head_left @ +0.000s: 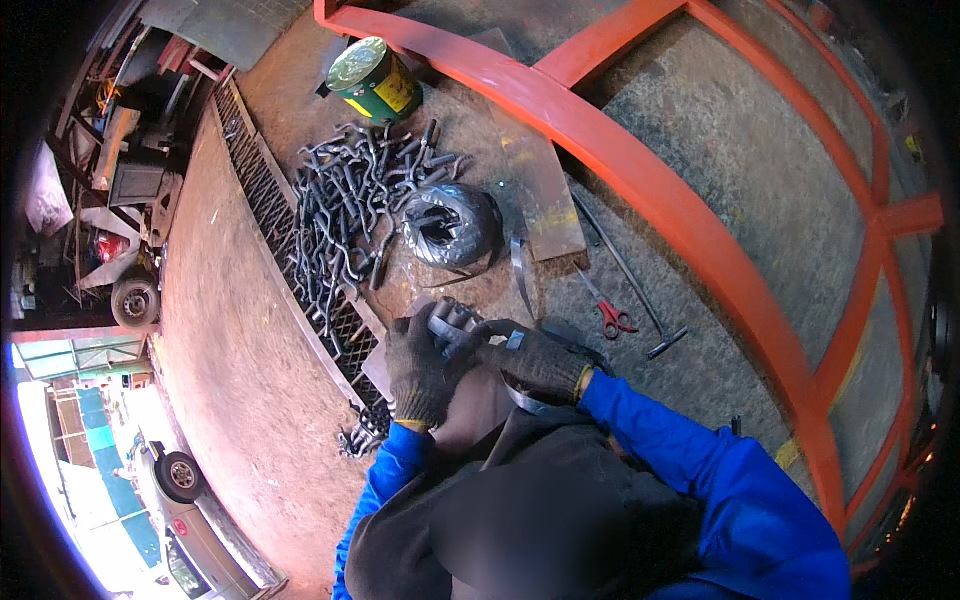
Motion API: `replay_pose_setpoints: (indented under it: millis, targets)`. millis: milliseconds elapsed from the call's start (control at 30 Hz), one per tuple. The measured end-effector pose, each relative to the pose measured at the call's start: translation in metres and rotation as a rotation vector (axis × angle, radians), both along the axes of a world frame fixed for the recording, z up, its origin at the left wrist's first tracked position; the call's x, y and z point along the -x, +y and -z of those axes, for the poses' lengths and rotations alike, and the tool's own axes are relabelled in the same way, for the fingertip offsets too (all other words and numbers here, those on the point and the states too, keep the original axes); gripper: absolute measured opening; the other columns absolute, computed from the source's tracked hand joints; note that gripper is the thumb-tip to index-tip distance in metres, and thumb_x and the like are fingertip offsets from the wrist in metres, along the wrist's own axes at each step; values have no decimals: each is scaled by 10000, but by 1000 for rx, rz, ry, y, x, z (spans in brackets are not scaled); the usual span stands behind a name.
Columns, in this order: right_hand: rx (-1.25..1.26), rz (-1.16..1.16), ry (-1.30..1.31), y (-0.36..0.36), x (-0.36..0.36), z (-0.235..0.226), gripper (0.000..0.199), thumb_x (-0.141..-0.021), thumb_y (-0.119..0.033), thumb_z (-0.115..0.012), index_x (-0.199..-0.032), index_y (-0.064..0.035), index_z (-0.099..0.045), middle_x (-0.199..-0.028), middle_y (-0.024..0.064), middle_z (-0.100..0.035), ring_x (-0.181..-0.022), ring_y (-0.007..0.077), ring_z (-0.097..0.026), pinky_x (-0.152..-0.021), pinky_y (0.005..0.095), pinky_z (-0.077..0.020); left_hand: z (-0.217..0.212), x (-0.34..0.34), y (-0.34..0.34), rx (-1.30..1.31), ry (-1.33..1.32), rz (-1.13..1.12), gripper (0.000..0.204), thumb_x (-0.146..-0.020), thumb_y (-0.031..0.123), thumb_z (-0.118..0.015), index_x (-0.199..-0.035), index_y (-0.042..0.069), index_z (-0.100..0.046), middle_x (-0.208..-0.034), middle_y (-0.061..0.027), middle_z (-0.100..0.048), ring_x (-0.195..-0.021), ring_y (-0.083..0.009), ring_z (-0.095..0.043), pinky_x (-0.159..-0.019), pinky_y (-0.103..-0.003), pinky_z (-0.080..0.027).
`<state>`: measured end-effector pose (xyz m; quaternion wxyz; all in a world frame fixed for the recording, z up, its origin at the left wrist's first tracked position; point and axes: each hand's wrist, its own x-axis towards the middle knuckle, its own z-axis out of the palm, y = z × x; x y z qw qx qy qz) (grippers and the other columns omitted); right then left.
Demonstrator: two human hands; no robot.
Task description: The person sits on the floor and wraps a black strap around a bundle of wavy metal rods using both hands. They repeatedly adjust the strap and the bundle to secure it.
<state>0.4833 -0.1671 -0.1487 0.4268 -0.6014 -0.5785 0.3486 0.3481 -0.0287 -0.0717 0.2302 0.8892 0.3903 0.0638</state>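
My left hand (416,368), in a dark knit glove, is closed around a small bundle of grey rod-like metal pieces (455,320) in front of my body. My right hand (540,366), gloved alike, comes in from the right with its fingers pinched at the bundle. A flat silvery strip (527,402) passes through the right hand, and a loop of it shows below the palm. Just beyond my hands sits a roll wrapped in shiny grey plastic (452,226). Another silvery strip (521,274) lies to its right. My fingers hide much of the bundle.
A pile of bent metal rods (345,195) lies beyond, partly over a metal grating (262,165). Behind it stands a green can (375,85). Red-handled scissors (615,318) and a T-handled bar (630,275) lie right. A large orange steel frame (640,165) curves around the right.
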Motion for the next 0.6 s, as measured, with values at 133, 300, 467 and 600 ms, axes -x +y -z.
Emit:
replay_pose_setpoints:
  millis: [133, 300, 467, 600]
  targets:
    - [367, 19, 562, 12, -2, -14, 464, -940, -306, -670, -1338, -109, -534, -1181, 123, -630, -1062, 173, -610, -917, 356, -498, 10, 10, 3, -79, 41, 64, 896, -625, 506, -871, -1315, 43, -537, -1183, -222, -588, -1105, -398, -546, -952, -472, -447]
    - [141, 113, 854, 28, 7, 8, 538, -916, -359, -705, -1338, -72, -535, -1144, 91, -664, -1042, 127, -596, -950, 326, -478, -1, 8, 3, -13, 87, 57, 970, -648, 568, -840, -1366, 16, -490, -1226, -252, -574, -1111, -425, -548, -951, -480, -458]
    - [239, 139, 1038, 48, -6, 12, 460, -1016, -424, -516, -1239, -32, -607, -1100, 83, -693, -993, 169, -636, -909, 315, -489, -17, -6, 1, -23, 240, 36, 959, -701, 585, -791, -1356, -42, -480, -1131, -305, -576, -1016, -441, -582, -868, -498, -491]
    - [441, 254, 1170, 71, -18, 31, 286, -994, -264, -565, -1096, -28, -689, -954, 104, -730, -861, 220, -682, -779, 335, -523, -26, -15, -1, -49, 254, 4, 837, -711, 566, -781, -1262, -20, -549, -1076, -273, -599, -943, -432, -619, -816, -481, -504]
